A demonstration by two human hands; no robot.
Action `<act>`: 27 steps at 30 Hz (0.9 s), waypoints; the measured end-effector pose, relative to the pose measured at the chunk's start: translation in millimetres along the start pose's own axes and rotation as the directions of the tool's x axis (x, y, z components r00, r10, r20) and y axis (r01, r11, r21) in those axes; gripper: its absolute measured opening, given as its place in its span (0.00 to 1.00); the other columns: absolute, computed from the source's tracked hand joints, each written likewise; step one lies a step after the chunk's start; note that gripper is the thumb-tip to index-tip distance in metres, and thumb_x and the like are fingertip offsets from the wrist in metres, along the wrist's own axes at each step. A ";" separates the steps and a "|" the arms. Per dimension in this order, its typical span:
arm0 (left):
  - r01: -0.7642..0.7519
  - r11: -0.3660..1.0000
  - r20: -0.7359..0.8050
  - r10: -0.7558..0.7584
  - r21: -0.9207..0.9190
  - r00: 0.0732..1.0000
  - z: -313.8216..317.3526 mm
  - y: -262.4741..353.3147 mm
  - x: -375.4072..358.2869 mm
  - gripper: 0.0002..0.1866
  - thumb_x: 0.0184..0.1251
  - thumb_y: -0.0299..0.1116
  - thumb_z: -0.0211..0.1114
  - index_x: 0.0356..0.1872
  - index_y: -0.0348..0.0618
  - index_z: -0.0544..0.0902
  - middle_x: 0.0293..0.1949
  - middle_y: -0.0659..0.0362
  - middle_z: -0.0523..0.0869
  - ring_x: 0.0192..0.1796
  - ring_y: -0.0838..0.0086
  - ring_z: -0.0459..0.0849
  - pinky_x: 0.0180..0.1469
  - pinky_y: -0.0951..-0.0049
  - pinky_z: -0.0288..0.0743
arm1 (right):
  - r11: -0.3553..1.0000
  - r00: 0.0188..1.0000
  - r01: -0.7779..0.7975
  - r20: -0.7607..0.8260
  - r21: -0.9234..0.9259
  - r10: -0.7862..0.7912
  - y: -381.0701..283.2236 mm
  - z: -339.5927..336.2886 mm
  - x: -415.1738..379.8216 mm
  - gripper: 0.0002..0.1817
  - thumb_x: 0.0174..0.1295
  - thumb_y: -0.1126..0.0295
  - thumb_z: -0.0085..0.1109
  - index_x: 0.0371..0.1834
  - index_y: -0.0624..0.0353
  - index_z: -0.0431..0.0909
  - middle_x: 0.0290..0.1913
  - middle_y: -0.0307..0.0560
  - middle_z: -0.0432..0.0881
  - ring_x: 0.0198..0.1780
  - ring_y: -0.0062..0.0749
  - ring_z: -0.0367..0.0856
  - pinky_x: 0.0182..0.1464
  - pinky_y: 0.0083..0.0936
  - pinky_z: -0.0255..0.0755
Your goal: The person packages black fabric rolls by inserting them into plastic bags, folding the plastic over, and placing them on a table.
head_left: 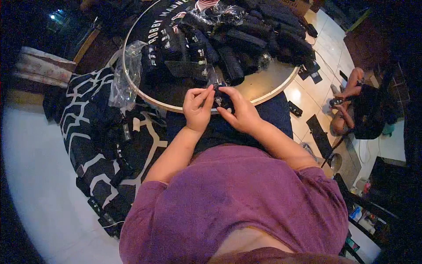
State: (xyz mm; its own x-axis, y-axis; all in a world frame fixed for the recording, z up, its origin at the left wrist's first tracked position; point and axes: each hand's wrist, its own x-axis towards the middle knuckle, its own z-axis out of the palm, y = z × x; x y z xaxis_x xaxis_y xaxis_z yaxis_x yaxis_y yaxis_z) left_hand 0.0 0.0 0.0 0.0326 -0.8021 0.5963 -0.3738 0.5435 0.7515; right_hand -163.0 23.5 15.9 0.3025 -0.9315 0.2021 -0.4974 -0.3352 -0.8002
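Note:
Both hands meet at the near rim of a round table (172, 107). My right hand (242, 112) curls its thumb and fingers around a small black item with white print (223, 104), its kind too small to make out. Beside it, my left hand (198, 110) is closed in a pinch, fingertips at a strip of clear plastic (213, 78) that rises just beyond them. Past the hands lie several black rolled bundles (231, 64), some with white print. A dark flat panel (187, 69) lies in front of them.
Crumpled clear plastic bags (125, 75) hang over the table's left edge. To the left is a black cloth with white lines (94, 154). Another person (351, 103) sits on the tiled floor (325, 44) at right, holding a small dark item.

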 end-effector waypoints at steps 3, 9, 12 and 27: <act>-0.038 0.999 -0.007 0.038 -0.006 0.999 4.3 2.7 0.0 0.13 0.54 0.22 0.68 0.42 0.44 0.85 0.34 0.60 0.78 0.33 0.75 0.76 0.34 0.79 0.71 | 0.993 0.996 0.045 -0.072 -0.109 -0.053 2.8 0.0 -2.6 0.29 0.57 0.59 0.57 0.62 0.47 0.60 0.60 0.63 0.65 0.53 0.61 0.73 0.51 0.45 0.71; -0.101 0.995 0.004 0.101 0.027 0.995 7.3 9.1 3.7 0.12 0.54 0.22 0.68 0.41 0.42 0.85 0.31 0.60 0.77 0.33 0.76 0.76 0.35 0.80 0.71 | 0.991 0.992 0.027 -0.115 -0.132 -0.043 1.5 -4.7 -0.3 0.27 0.57 0.60 0.57 0.61 0.47 0.62 0.58 0.62 0.67 0.48 0.61 0.75 0.48 0.45 0.73; -0.035 0.999 0.021 0.036 -0.036 0.999 7.5 11.1 3.9 0.13 0.53 0.22 0.68 0.41 0.42 0.85 0.31 0.61 0.77 0.32 0.76 0.76 0.34 0.80 0.70 | 0.995 0.992 0.021 -0.120 -0.094 -0.032 -0.1 -5.2 -0.7 0.28 0.57 0.60 0.58 0.61 0.52 0.62 0.57 0.62 0.68 0.48 0.61 0.75 0.47 0.44 0.73; -0.465 0.867 0.213 0.427 0.180 0.879 -3.6 13.4 15.6 0.19 0.45 0.23 0.69 0.44 0.45 0.85 0.24 0.64 0.77 0.29 0.71 0.78 0.32 0.73 0.72 | 0.998 0.990 0.017 -0.142 0.067 -0.007 -3.7 -3.7 -4.3 0.35 0.58 0.62 0.56 0.67 0.58 0.52 0.57 0.66 0.68 0.50 0.60 0.75 0.52 0.41 0.70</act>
State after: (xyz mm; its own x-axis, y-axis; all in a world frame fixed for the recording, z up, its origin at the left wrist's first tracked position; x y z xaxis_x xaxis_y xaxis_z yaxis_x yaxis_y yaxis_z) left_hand -1.2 -4.4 20.4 -0.3285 -0.5255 0.7848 -0.5061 0.7995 0.3236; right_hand -165.5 28.2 20.0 0.1878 -0.9398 0.2856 -0.4367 -0.3403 -0.8327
